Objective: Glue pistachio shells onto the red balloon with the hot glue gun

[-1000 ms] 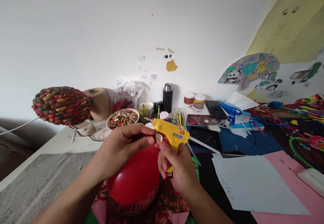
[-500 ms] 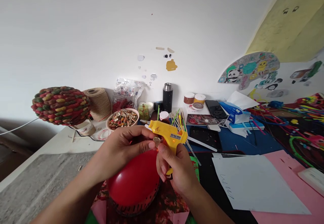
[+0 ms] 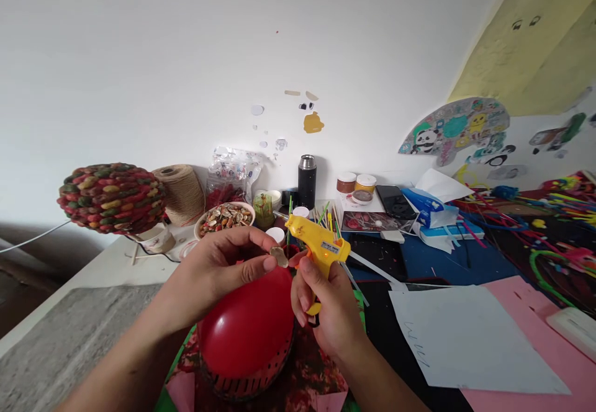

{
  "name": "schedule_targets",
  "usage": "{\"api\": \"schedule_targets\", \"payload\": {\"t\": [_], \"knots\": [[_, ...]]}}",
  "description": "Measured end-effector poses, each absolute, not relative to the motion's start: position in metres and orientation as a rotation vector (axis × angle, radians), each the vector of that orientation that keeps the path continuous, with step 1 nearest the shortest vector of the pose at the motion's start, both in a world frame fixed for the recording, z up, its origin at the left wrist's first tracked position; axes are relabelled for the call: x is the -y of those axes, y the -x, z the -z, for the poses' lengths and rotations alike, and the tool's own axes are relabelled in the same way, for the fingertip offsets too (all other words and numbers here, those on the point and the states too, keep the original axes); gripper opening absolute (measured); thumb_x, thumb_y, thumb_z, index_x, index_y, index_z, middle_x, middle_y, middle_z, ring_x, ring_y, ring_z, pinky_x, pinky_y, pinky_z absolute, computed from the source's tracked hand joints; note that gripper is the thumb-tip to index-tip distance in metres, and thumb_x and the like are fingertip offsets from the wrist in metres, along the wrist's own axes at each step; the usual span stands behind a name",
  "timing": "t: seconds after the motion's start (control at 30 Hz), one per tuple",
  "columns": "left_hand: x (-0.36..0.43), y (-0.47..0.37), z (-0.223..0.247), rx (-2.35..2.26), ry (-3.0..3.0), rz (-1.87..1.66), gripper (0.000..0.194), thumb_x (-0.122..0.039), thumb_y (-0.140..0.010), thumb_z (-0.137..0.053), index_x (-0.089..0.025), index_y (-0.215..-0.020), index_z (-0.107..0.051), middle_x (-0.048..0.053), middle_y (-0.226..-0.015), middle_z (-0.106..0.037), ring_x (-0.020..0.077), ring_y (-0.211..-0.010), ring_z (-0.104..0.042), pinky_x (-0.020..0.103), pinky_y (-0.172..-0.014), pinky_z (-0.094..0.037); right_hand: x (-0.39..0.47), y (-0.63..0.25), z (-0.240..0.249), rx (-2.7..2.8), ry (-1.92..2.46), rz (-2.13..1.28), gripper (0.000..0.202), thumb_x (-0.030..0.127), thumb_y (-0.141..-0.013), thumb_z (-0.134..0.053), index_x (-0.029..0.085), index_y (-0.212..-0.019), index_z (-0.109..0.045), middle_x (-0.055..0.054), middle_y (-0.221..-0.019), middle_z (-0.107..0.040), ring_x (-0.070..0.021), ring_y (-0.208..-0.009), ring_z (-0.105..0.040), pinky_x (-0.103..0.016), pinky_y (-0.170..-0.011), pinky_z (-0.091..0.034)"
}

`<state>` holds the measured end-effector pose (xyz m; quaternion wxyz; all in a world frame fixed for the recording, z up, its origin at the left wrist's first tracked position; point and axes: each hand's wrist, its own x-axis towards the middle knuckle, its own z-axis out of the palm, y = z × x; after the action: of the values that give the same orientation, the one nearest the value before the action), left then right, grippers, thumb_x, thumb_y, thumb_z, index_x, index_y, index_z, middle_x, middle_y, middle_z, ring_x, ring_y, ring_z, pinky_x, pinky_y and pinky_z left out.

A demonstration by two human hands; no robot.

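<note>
The left hand (image 3: 207,269) pinched a small, pale brown, curved shell (image 3: 280,256) between thumb and fingertips, while the right hand (image 3: 333,309) was wrapped round the handle of a yellow plastic glue gun (image 3: 311,233). Directly below the hands, a glossy red balloon (image 3: 246,325) sat in a dark slotted basket (image 3: 246,382). The white table (image 3: 101,268) showed to the left of the left hand, partly covered nearer by a rough grey sheet (image 3: 84,331). Just beyond the left hand stood a pale round bowl (image 3: 200,230) of shells, with a thick spool of tan twine (image 3: 181,195) behind. A blue mat (image 3: 433,260) lay beyond and right of the right hand; nearer on that side, white paper (image 3: 470,344) overlapped a pink sheet (image 3: 516,294). Farther off, beyond both hands, rose a white wall (image 3: 162,58) with cut-out stickers (image 3: 313,123) and, to the far right, a large pale-yellow paper panel (image 3: 526,52).
</note>
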<state>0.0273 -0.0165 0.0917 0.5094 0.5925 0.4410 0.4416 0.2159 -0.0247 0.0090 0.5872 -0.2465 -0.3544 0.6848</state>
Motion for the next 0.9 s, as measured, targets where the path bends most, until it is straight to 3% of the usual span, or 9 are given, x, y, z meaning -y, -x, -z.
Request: {"api": "schedule_targets", "payload": {"t": [0.2, 0.37, 0.53, 0.7, 0.9], "knots": [[0.020, -0.030, -0.092, -1.191, -1.648, -1.029, 0.028, -0.047, -0.083, -0.096, -0.022, -0.092, -0.086, 0.007, -0.087, -0.085, 0.0225, -0.081, -0.076, 0.030, -0.073, -0.061, 0.025, -0.215, -0.009, 0.855, 0.614, -1.562, 0.052, 0.066, -0.087, -0.096, 0.020, -0.092, -0.072, 0.011, -0.048, -0.051, -0.0083, -0.033, -0.042, -0.020, -0.037, -0.031], [0.020, -0.035, -0.090, -1.183, -1.704, -1.032, 0.023, -0.042, -0.082, -0.095, -0.022, -0.088, -0.085, 0.006, -0.084, -0.084, 0.0212, -0.078, -0.074, 0.028, -0.072, -0.059, 0.024, -0.216, -0.007, 0.903, 0.644, -1.538, 0.055, 0.066, -0.087, -0.095, 0.021, -0.074, -0.065, 0.009, -0.046, -0.051, -0.0086, -0.034, -0.045, -0.021, -0.039, -0.028], [0.021, -0.037, -0.088, -1.119, -1.629, -1.039, 0.021, -0.039, -0.082, -0.097, -0.022, -0.088, -0.084, 0.005, -0.084, -0.084, 0.0206, -0.078, -0.076, 0.028, -0.072, -0.061, 0.023, -0.216, -0.004, 0.900, 0.635, -1.542, 0.056, 0.063, -0.089, -0.095, 0.020, -0.069, -0.065, 0.008, -0.046, -0.052, -0.0078, -0.034, -0.046, -0.021, -0.039, -0.026], [0.021, -0.039, -0.088, -1.100, -1.585, -1.062, 0.022, -0.034, -0.080, -0.098, -0.024, -0.096, -0.090, 0.005, -0.089, -0.087, 0.0209, -0.083, -0.080, 0.027, -0.076, -0.063, 0.024, -0.215, -0.007, 0.919, 0.604, -1.555, 0.064, 0.064, -0.088, -0.095, 0.020, -0.059, -0.059, 0.007, -0.045, -0.050, -0.0066, -0.033, -0.046, -0.020, -0.039, -0.026], [0.021, -0.033, -0.087, -1.106, -1.588, -1.066, 0.021, -0.039, -0.081, -0.101, -0.024, -0.092, -0.091, 0.005, -0.087, -0.087, 0.0186, -0.079, -0.078, 0.024, -0.075, -0.063, 0.025, -0.215, -0.009, 0.878, 0.572, -1.584, 0.054, 0.063, -0.089, -0.096, 0.019, -0.073, -0.069, 0.008, -0.048, -0.052, -0.0063, -0.034, -0.046, -0.018, -0.039, -0.030]]}}
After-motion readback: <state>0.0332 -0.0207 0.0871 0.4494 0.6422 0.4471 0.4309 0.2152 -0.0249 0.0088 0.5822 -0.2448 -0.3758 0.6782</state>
